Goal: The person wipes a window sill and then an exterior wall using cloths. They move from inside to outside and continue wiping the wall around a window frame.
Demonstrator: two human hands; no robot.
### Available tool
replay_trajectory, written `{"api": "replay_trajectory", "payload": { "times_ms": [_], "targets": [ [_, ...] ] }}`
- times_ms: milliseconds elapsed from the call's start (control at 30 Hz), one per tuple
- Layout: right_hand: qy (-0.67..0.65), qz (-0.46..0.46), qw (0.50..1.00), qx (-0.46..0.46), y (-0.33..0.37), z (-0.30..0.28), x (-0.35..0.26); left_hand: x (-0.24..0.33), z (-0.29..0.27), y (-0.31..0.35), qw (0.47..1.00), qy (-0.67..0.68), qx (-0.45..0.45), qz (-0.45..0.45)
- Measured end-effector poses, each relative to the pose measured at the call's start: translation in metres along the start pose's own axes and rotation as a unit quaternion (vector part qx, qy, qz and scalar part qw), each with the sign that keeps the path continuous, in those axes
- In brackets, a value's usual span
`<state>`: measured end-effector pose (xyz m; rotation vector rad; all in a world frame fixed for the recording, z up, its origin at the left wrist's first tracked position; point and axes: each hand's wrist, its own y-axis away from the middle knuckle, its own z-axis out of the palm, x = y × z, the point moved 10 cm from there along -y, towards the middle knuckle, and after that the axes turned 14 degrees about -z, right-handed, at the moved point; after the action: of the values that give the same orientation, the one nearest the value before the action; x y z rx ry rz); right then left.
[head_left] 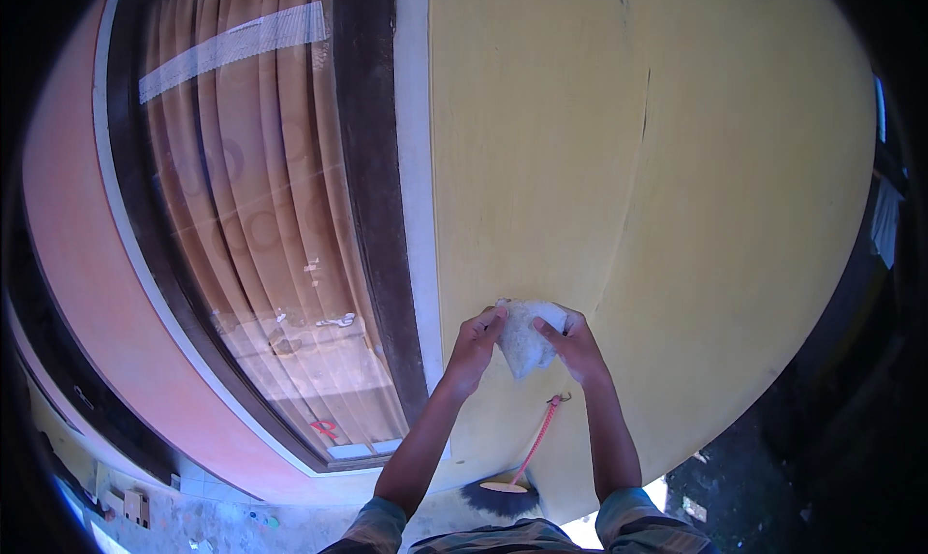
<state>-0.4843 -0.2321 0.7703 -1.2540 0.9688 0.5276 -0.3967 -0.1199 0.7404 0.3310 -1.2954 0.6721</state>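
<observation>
A crumpled whitish cloth (525, 339) is stretched between my two hands in front of the yellow wall (541, 167), its lower corner hanging in a point. My left hand (476, 341) pinches its left upper edge. On the other side my right hand (574, 341) grips it, thumb laid over the front. Whether the cloth touches the wall I cannot tell. Both forearms reach up from the lower edge.
Left of my hands is a dark-framed window (367, 167) with brown curtains (256, 187) behind glass. Below my hands, a broom (536, 448) with a pink handle and dark bristles leans by the wall. A pink wall (68, 196) lies farther left.
</observation>
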Motion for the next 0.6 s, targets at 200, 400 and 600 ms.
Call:
{"api": "replay_trajectory", "payload": {
  "times_ms": [200, 400, 600],
  "targets": [
    [-0.011, -0.133, 0.951, 0.28, 0.001, -0.068, -0.025, 0.057, -0.021, 0.036, 0.952, -0.084, 0.206, 0.209],
    [0.28, -0.28, 0.866, 0.306, -0.079, -0.08, -0.102, 0.098, -0.006, 0.075, 0.761, -0.294, 0.37, 0.443],
    [0.464, -0.45, 0.753, 0.121, -0.145, 0.017, -0.097, 0.056, 0.012, 0.046, 0.607, -0.506, 0.321, 0.521]
  ]
}}
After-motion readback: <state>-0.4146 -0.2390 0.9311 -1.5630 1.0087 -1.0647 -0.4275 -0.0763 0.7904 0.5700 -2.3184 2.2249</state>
